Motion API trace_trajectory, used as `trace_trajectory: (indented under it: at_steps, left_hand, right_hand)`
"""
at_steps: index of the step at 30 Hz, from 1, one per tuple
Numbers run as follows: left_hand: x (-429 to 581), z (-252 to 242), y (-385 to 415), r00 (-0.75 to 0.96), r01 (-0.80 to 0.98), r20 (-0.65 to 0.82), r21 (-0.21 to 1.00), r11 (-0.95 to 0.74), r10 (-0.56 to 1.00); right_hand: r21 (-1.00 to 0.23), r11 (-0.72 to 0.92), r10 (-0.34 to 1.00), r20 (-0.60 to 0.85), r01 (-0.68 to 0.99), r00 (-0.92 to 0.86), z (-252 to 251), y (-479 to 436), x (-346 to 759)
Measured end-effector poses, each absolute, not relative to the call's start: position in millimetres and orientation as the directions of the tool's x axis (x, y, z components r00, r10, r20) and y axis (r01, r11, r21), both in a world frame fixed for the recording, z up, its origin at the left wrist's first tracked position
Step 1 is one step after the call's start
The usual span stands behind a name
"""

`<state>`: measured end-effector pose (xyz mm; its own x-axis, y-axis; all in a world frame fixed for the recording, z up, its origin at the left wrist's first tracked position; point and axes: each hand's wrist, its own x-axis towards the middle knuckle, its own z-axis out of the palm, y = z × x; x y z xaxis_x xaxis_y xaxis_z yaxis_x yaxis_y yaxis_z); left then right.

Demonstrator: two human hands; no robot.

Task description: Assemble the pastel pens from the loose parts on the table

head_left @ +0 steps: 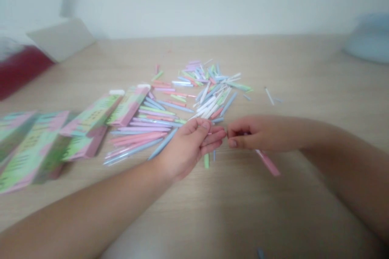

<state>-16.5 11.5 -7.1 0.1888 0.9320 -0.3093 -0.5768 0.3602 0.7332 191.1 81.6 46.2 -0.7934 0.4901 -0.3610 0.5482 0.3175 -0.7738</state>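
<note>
My left hand [191, 141] is turned palm up near the middle of the table, its thumb bent in against the fingers and the fingers pointing right. Something pinkish may lie along those fingers, but blur hides what it is. Facing it, my right hand [255, 132] is closed in a pinch, fingertips almost touching the left ones; what it grips is hidden. A pink pen part [269, 164] shows just below the right hand; I cannot tell if it is held. Under the left fingertips lies a green pen part [207, 160]. Pastel pens [142, 133] lie left of the hands.
A loose heap of pen parts [212, 93] spreads behind the hands. Several pastel printed boxes [33, 149] stand at the left. Further back are a red item [24, 71] and a pale flap [62, 40]. A light blue object [369, 40] sits at the far right.
</note>
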Motion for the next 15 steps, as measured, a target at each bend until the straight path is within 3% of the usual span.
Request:
trace_trajectory:
  at_steps: [9,12,15]
  left_hand:
    - [-16.6,-9.1,12.4,0.170,-0.565,-0.313,0.746,0.353,0.934]
    - [-16.4,-7.9,11.8,0.163,-0.568,-0.313,0.746,0.348,0.936]
    - [-16.6,-6.2,11.1,0.171,-0.565,-0.319,0.744,0.358,0.932]
  right_hand:
    - [-0.917,0.028,0.288,-0.373,0.397,-0.882,10.0,98.6,200.2]
    - [-0.914,0.036,0.207,-0.388,0.403,-0.898,14.3,105.5,203.1]
    - [-0.833,0.131,0.076,-0.533,0.538,-0.843,42.7,85.1,198.0]
